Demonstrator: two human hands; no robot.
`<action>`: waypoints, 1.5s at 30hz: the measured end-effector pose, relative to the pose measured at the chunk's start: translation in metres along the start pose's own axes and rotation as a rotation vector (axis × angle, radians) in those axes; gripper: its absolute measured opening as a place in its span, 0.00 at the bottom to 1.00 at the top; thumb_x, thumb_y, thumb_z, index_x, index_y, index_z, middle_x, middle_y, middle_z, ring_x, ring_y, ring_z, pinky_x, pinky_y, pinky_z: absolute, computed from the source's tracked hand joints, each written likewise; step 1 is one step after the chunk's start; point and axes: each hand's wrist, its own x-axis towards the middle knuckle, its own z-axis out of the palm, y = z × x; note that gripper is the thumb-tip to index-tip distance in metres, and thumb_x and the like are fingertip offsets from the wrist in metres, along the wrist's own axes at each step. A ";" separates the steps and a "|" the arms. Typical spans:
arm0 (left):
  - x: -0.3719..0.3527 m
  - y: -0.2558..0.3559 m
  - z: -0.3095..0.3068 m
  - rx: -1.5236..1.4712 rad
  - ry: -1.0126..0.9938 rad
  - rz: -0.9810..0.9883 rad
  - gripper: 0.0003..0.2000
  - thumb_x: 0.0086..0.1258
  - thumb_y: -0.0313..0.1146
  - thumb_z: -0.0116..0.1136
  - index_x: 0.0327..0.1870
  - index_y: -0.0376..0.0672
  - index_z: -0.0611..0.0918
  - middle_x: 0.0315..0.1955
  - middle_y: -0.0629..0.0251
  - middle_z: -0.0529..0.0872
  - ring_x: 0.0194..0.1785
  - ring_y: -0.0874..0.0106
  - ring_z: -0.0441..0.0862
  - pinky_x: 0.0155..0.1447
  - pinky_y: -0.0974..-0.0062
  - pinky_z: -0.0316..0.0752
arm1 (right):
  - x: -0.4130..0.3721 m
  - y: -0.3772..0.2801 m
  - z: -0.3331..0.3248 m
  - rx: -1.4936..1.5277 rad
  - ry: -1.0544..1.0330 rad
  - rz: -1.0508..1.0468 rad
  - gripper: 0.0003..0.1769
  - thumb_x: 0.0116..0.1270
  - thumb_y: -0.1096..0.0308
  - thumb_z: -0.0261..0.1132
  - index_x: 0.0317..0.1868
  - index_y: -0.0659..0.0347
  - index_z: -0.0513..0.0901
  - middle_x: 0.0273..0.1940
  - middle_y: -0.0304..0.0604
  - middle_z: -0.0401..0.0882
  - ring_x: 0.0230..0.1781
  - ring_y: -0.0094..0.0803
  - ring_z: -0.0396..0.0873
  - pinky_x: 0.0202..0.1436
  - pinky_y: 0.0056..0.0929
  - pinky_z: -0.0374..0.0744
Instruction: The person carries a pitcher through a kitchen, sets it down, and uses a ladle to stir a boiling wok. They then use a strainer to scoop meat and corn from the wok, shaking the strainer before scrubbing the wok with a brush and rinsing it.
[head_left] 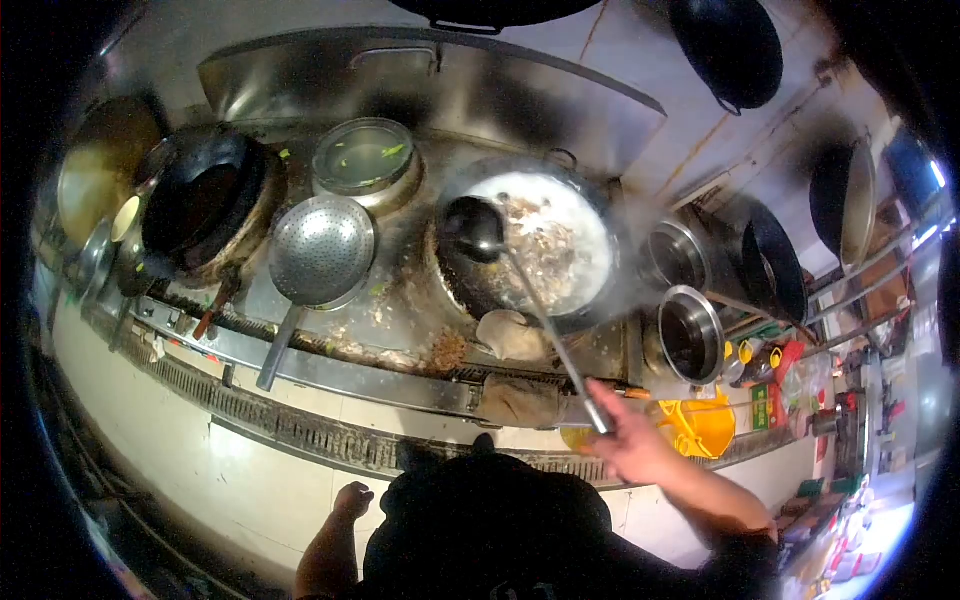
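Note:
My right hand [636, 438] is closed around the end of a long-handled ladle [545, 315]. The ladle's dark bowl [474, 229] is at the left side of a large wok [465, 295], over its contents. White, foamy liquid [575, 215] fills much of the wok, with brownish pieces in the middle, and steam drifts off to the right. A folded cloth [512, 335] lies against the wok's front rim. My left hand [352, 499] hangs low beside my body, away from the stove, its fingers curled with nothing visible in them.
Left of the wok, a perforated strainer [322, 250] rests below a pot of liquid [364, 157] with green bits. A dark wok [205, 205] sits farther left. Metal pots [690, 335] and a yellow container [698, 425] stand right. Food scraps litter the stove's front.

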 end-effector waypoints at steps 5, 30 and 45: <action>-0.017 0.050 -0.035 0.045 -0.009 -0.019 0.17 0.55 0.44 0.63 0.41 0.42 0.83 0.41 0.52 0.84 0.49 0.56 0.80 0.55 0.65 0.74 | -0.019 0.008 -0.055 0.730 0.009 0.176 0.41 0.59 0.77 0.59 0.72 0.53 0.52 0.27 0.45 0.76 0.12 0.31 0.71 0.14 0.29 0.71; -0.016 0.034 -0.017 0.021 0.006 -0.073 0.17 0.55 0.44 0.62 0.41 0.43 0.83 0.41 0.52 0.84 0.48 0.57 0.80 0.54 0.65 0.74 | 0.040 0.034 -0.077 1.218 -0.187 0.509 0.10 0.70 0.60 0.51 0.36 0.57 0.71 0.28 0.47 0.78 0.10 0.28 0.69 0.08 0.24 0.62; -0.007 0.066 -0.037 0.042 -0.020 -0.067 0.18 0.54 0.44 0.61 0.41 0.43 0.83 0.42 0.51 0.83 0.50 0.55 0.79 0.57 0.64 0.73 | 0.048 0.041 -0.065 1.362 -0.215 0.474 0.11 0.69 0.59 0.53 0.36 0.58 0.69 0.28 0.45 0.76 0.11 0.24 0.67 0.07 0.20 0.65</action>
